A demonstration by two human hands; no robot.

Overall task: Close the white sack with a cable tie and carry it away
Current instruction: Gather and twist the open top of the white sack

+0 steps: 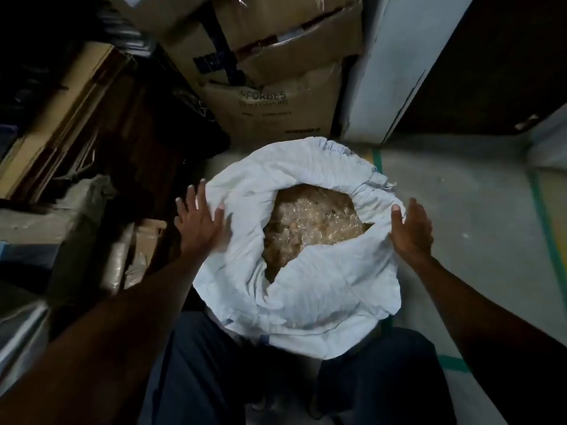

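Storeroom / warehouse corner, dim. You're facing stacked cardboard boxes [276,72], some w/ printed labels; flattened cartons [55,118] leaning at your left; wrapped bundles [76,216] beside them. Bare concrete floor [460,225] w/ green tape lines [543,219]. White pillar [389,72] at right.

One view only — head camera, worn by the person, wide-angle, edges bowed. Facing: forward and steeply down. Near field: both forearms enter from the bottom corners, left hand [198,222] and right hand [411,230] mid-frame, the person's legs at the bottom edge. Centre: the open white sack [306,296], seen from above, close. Far field: stacked cardboard boxes [276,81] at top centre. Right: bare floor [460,210] with tape lines. Left: dim clutter — detail unclear.
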